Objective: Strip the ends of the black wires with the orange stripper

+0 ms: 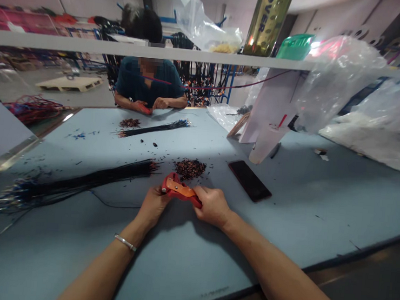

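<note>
My right hand is closed round the handles of a red and orange wire stripper held just above the blue table. My left hand is pinched at the tool's head, and whatever it holds there is too small to see. A thin black wire runs from near my left hand out to the left. A long bundle of black wires lies left of my hands. A small heap of stripped wire bits sits just beyond the tool.
A black phone lies face down right of my hands. Across the table a person works with a second wire bundle and a red tool. Plastic bags and a white card stand fill the right side.
</note>
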`<state>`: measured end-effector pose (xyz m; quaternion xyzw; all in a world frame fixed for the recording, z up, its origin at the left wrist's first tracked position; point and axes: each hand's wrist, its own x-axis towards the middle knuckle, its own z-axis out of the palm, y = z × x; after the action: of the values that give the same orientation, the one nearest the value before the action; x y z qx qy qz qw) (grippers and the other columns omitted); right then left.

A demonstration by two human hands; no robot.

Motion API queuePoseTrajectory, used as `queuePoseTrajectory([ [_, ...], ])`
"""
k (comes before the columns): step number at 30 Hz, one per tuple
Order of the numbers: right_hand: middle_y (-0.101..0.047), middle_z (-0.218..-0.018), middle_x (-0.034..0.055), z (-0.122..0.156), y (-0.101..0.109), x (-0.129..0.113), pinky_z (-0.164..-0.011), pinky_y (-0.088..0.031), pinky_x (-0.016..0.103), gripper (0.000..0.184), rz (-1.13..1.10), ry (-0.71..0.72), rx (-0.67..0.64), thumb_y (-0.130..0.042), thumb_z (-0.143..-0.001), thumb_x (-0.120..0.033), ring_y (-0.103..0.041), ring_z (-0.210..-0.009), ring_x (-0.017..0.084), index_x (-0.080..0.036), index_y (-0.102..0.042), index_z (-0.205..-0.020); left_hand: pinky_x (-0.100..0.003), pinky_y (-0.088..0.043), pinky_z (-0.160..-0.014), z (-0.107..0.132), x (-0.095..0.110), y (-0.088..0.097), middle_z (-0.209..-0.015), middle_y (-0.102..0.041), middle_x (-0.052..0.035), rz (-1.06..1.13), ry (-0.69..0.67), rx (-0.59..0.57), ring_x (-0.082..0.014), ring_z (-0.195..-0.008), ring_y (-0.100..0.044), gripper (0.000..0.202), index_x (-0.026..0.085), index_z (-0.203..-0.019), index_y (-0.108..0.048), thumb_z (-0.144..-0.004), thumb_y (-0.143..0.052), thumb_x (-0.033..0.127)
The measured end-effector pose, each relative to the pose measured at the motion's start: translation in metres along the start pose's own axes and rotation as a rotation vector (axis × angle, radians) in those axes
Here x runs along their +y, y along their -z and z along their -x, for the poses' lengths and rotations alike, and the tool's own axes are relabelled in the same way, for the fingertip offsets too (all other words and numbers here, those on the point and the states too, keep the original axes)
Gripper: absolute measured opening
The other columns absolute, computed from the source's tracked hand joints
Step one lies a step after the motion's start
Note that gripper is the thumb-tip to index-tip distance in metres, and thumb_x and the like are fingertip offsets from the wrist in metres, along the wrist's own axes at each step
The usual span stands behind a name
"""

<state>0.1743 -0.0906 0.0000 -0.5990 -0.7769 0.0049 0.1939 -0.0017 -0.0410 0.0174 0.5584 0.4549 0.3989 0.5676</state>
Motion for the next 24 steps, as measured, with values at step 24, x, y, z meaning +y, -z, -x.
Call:
queuePoseTrajectory([
  [24,-0.07,-0.094,0.0116,-0.0021,0.0044,0.0011,-0.072,-0.048,0.031,0.028,-0.02,-0.051,-0.012,-0.058,-0.076,-0.023,-0.066,-0.082,0.025,-0.015,-0.061,-0.103,-0.026,-0.048,-0.068,-0.0021,-0.0011,-0.0046,-0.068,-0.071,-0.004,-0.08,-0.074,0.089,-0.0194,-0.07,-0.061,0.034,0.012,-0.071,-0.072,-0.058,-0.076,0.044],
])
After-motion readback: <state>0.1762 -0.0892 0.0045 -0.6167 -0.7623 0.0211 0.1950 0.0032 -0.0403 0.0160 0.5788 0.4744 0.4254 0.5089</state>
